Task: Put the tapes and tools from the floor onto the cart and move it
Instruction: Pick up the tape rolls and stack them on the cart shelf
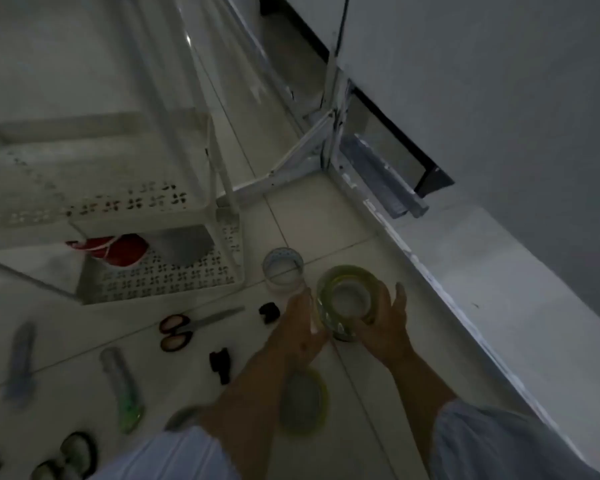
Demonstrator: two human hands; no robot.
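A stack of yellowish tape rolls (347, 299) stands on the tiled floor, held between my left hand (300, 329) and my right hand (385, 329). Just behind it stands a clear tape stack (283, 273). Another yellow tape roll (303, 401) lies flat under my left forearm. Red-handled scissors (187, 325), a green utility knife (123, 393), a blue cutter (21, 363) and two black clips (269, 311) (220, 363) lie on the floor to the left. The white perforated cart (160, 275) stands at the left with a red object (118, 252) on its lower shelf.
A white metal table leg and brace (329, 140) rise behind the tapes. A grey wall base (499, 289) runs along the right. More scissors handles (77, 450) lie at the bottom left. Pale sleeves cover both my arms.
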